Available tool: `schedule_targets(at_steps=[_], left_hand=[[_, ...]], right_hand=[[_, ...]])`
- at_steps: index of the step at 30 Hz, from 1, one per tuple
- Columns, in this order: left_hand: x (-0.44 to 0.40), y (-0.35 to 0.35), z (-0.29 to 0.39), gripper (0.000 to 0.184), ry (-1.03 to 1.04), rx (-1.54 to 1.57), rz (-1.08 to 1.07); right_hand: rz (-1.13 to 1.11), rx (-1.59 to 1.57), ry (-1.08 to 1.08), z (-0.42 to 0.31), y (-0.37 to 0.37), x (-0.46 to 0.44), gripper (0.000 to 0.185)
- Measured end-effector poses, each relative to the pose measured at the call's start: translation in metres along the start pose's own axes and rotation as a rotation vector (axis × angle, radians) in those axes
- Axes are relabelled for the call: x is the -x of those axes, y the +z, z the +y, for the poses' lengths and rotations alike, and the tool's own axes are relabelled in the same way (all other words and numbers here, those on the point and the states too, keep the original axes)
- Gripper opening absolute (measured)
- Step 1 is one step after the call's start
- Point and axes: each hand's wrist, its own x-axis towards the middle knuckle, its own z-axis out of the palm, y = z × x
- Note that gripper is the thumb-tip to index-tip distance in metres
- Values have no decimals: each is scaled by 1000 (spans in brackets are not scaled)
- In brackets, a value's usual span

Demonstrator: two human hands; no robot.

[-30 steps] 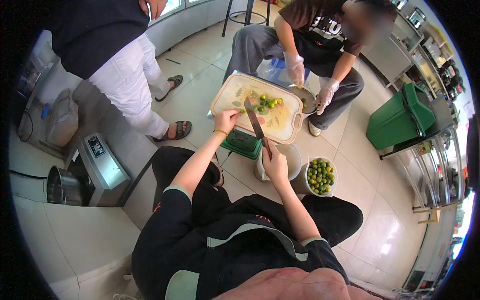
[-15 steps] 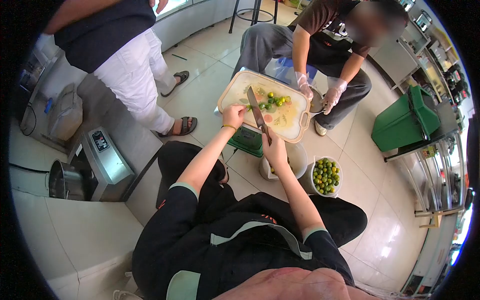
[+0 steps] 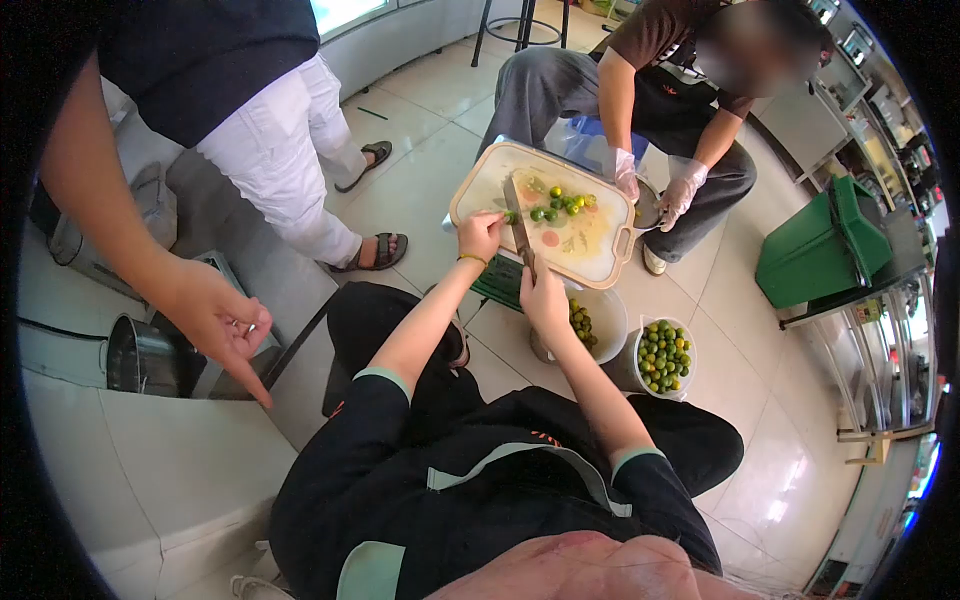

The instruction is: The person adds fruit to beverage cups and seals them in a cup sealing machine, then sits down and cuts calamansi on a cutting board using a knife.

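A knife (image 3: 521, 226) is held by its handle in my right hand (image 3: 545, 299), its blade slanting up over the cutting board (image 3: 600, 262). My left hand (image 3: 481, 236) pinches a small green citrus fruit (image 3: 510, 217) at the left of the board, right beside the blade. Several green and yellowish citrus fruits (image 3: 554, 211) lie in the middle of the board. Below the board, a white bucket (image 3: 612, 330) holds cut-looking fruit pieces, and to its right stands a bucket of whole citrus fruits (image 3: 664, 356).
Opposite, a seated person's gloved hands (image 3: 682, 190) hold a round metal thing. At left, a standing person's bare hand (image 3: 213, 312) points down near a metal pot (image 3: 140, 357). A green bin (image 3: 815, 245) stands at right, beside metal racks. A stool (image 3: 522, 30) is at the top.
The standing person's arm has come down into view at the left, pointing. The view has shifted, so the board and buckets appear further right. The fruit pieces in the white bucket show more.
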Motion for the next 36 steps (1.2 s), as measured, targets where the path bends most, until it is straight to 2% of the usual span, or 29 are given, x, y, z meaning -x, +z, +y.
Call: schedule_targets(at_steps=[5, 9, 14, 17, 20, 21, 23, 25, 26, 27, 28, 29, 30, 31, 32, 33, 34, 36], left_hand=[[5, 15, -17, 12, -138, 10, 22], [-4, 7, -1, 18, -189, -20, -8], [-6, 15, -38, 22, -130, 14, 41], [-9, -10, 4, 29, -536, 93, 284], [-7, -8, -34, 35, -650, 65, 469], [-7, -12, -30, 37, -670, 186, 513], [-4, -20, -13, 40, -700, 442, 593], [6, -22, -19, 41, -596, 106, 583], [7, -24, -4, 42, -436, 105, 521], [11, -21, 16, 41, -491, 302, 544], [25, -13, 26, 38, -379, 229, 470], [39, -5, 36, 35, -263, 162, 403], [63, 1, 53, 30, -186, 265, 229], [88, 7, 72, 26, -126, 375, 50], [98, -12, 113, 25, 120, 300, -198], [118, -7, 110, 29, 41, 139, -548], [136, 15, 111, 36, 162, 245, -589], [147, 72, 87, 40, 536, 156, -892]], right_hand=[[-186, 217, 172, -22, -35, 55, 44], [-66, 228, 82, -10, -65, 53, 40], [-13, 199, 66, -12, -80, 44, 39], [-37, 203, -12, -12, -72, 41, 39], [-113, 220, -27, -11, -62, 39, 39], [-109, 228, -23, -7, -60, 37, 38], [-89, 248, -15, 3, -61, 32, 36], [-59, 213, -27, 24, -58, 28, 40], [-222, 328, 123, 11, -73, 23, 40], [-169, 278, 69, 37, -58, 24, 43], [-247, 273, 183, 29, -66, 21, 48], [-259, 294, 67, 44, -59, 23, 50], [-238, 354, 68, 37, -62, 25, 48], [-242, 271, 78, 38, -66, 26, 50], [-170, 147, 32, 41, -70, 30, 47], [5, 74, -102, 53, -59, 36, 43], [-33, 55, -119, 57, -70, 38, 42], [-35, 56, -176, 52, -98, 39, 43]])
